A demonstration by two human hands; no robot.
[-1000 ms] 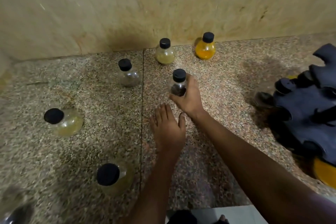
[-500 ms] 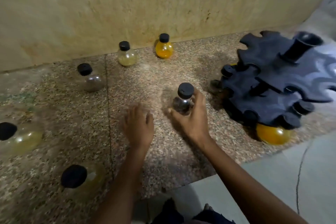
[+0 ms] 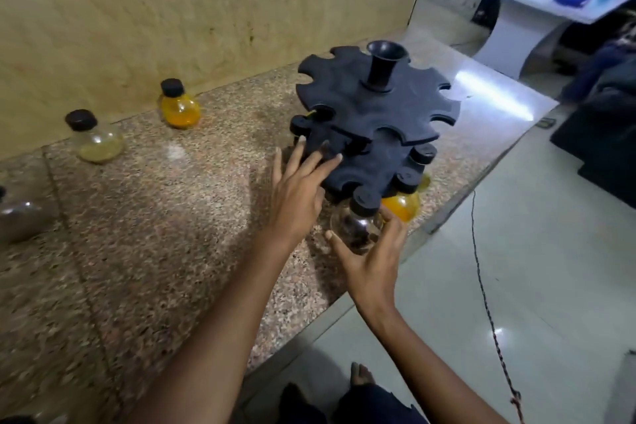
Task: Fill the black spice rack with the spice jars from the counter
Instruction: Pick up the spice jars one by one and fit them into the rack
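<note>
Head view: right hand (image 3: 370,262) fingers (image 3: 395,234) cup dark jar (image 3: 358,225), seemingly touching rack (image 3: 375,120).

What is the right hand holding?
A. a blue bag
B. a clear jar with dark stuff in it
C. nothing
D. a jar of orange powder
B: the right hand cups a clear, black-capped jar with dark contents, right beside the lower tier of the black spice rack.

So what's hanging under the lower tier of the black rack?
Under the lower tier hangs an orange-filled jar by its neck, with further black caps showing in slots. Those jars' bodies and the rack's base are hidden by the tiers.
</note>
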